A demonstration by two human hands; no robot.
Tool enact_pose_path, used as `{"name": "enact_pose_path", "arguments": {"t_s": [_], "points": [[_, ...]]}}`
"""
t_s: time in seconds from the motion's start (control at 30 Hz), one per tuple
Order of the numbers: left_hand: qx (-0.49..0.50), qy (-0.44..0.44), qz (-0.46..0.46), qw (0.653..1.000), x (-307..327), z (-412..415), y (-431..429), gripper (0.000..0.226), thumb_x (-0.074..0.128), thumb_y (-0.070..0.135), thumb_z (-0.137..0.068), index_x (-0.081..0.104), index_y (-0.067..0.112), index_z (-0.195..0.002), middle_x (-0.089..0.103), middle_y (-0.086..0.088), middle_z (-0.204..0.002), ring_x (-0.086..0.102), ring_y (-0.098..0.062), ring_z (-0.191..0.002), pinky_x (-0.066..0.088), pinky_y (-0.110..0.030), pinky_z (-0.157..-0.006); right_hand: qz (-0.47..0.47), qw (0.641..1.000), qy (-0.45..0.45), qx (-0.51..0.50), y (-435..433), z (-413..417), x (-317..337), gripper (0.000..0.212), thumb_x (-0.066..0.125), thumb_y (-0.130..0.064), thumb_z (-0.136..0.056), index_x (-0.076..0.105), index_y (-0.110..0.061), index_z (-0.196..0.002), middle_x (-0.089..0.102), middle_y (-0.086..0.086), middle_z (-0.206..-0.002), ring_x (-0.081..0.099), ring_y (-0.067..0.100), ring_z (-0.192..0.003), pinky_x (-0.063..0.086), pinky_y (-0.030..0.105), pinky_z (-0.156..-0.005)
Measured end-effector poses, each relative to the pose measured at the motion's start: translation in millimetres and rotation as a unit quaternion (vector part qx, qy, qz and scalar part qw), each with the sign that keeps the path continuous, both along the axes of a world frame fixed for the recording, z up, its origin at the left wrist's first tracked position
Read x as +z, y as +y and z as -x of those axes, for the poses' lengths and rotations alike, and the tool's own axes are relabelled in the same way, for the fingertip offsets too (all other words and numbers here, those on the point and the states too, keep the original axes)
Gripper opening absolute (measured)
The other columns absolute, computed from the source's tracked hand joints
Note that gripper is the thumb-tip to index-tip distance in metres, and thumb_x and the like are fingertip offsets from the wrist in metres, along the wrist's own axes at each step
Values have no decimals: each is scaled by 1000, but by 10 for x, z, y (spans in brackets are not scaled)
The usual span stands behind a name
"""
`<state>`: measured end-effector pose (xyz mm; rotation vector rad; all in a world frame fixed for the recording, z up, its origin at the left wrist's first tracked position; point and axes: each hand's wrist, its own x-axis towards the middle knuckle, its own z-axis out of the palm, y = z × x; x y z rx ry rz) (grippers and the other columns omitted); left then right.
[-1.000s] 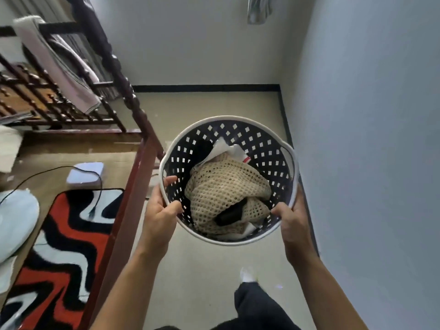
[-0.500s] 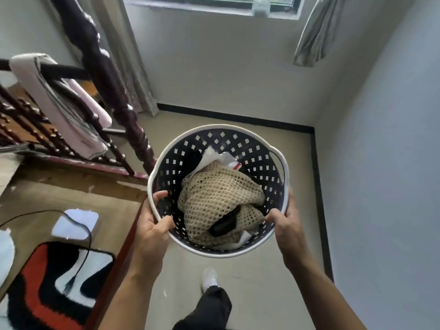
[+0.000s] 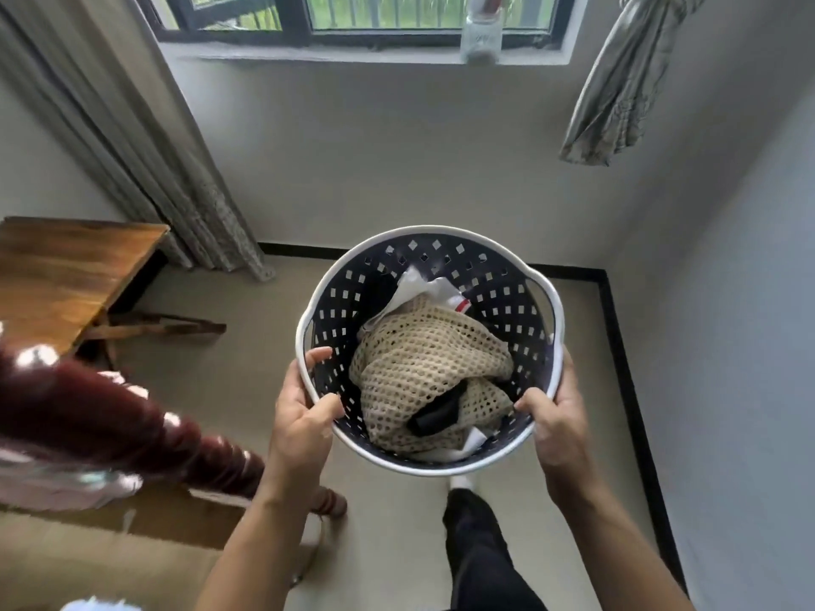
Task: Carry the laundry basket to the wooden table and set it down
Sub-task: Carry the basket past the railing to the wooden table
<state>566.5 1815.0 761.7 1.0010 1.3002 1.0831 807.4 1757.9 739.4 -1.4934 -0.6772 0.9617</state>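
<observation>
I hold a round laundry basket [image 3: 494, 275] in the air in front of me; it is dark blue with square holes and a white rim. Inside lie a beige open-knit garment [image 3: 423, 368], a white cloth and something black. My left hand [image 3: 304, 416] grips the near-left rim, thumb inside. My right hand [image 3: 555, 416] grips the near-right rim the same way. The wooden table [image 3: 66, 275] stands at the left against the wall, apart from the basket.
A dark red turned bedpost [image 3: 110, 429] juts in from the left, close to my left arm. Grey curtains [image 3: 145, 143] hang by the table. A window with a jar [image 3: 480, 33] on its sill is ahead. Pale floor [image 3: 264, 328] lies between me and the table.
I have walked forward past the bed frame with the basket. The rug and bed rails have dropped out of view; the window and the wooden table have come into view.
</observation>
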Motion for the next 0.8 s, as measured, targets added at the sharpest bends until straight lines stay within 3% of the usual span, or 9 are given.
{"name": "enact_pose_path", "arguments": {"t_s": [0.1,0.2,0.27,0.37,0.47,0.6,0.67,0.8], "points": [[33,17,5,999,-106,-119,767,57,42,-20,-81,57,17,-121,63,-1,-91,59,-10,-75,53,-25,-64,4,999,26,31,888,-111,-150,82,49,-5,-71,44,-23,-151,68,0,-114,64,4,-91,53,45,-99],[80,36,8,996,-58,-132,1481,58,43,-21,-80,58,19,-119,63,-1,-91,58,-11,-76,53,-22,-64,13,996,26,83,1816,-177,-177,83,50,-3,-71,44,-22,-151,70,-1,-116,66,10,-100,51,52,-104],[118,41,8,992,29,-92,1887,57,44,-21,-80,58,18,-120,63,-1,-91,59,-7,-74,52,-19,-63,9,993,14,118,2420,-147,-124,82,50,-3,-70,46,-25,-150,73,-8,-116,67,10,-104,54,45,-101],[190,60,-3,980,105,46,2420,57,45,-22,-80,58,20,-117,57,3,-81,54,5,-56,45,-12,-54,-16,982,7,188,3332,6,-8,81,49,-2,-68,50,-23,-146,74,-20,-106,67,-2,-97,54,23,-89],[253,74,-2,965,102,272,2843,58,46,-21,-78,59,23,-114,54,11,-73,43,3,-49,39,-12,-49,-35,967,3,253,4076,284,89,81,47,0,-66,52,-18,-144,73,-20,-105,66,-3,-96,53,16,-86],[313,63,8,948,-22,622,3435,57,47,-19,-77,60,20,-117,57,29,-66,42,2,-52,38,-20,-57,-35,951,8,308,4939,702,27,83,49,0,-64,51,-18,-145,71,-10,-116,65,4,-105,52,33,-99],[329,56,10,943,-88,822,3790,56,51,-11,-73,62,25,-114,57,26,-71,41,-1,-54,36,-29,-63,-36,945,10,324,5364,943,-27,80,49,-1,-63,55,-24,-139,73,-13,-112,66,6,-104,51,38,-98],[360,59,13,931,-108,1239,4552,56,47,-20,-77,60,18,-118,58,13,-88,51,6,-57,43,-18,-64,-37,938,15,344,6143,1418,-6,77,47,1,-64,57,-23,-136,71,-2,-119,64,9,-106,51,40,-98]]}}
